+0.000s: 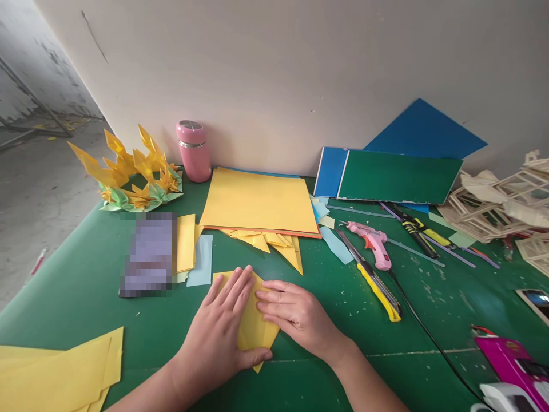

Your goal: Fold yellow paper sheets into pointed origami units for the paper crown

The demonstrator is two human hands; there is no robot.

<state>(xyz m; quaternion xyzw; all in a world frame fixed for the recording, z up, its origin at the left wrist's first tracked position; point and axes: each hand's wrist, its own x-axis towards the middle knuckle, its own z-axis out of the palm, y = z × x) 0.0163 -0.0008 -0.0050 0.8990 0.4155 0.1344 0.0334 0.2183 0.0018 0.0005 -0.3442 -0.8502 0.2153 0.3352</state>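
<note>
My left hand [218,337] lies flat with fingers stretched out on a folded piece of yellow paper [255,329] on the green table [386,337]. My right hand [295,312] also rests flat on the same paper from the right, its fingertips touching the left hand's fingers. Most of the paper is hidden under both hands; a yellow point sticks out at the bottom. Neither hand grips anything.
Behind the hands lie a large yellow sheet [259,200] and folded yellow pieces [274,243]. A pink flask [194,150], folded paper flowers [137,177], a yellow utility knife [377,286], a pink glue gun [373,243] and its cord, blue and green boards [394,174], wooden models [501,206], yellow sheets [55,375].
</note>
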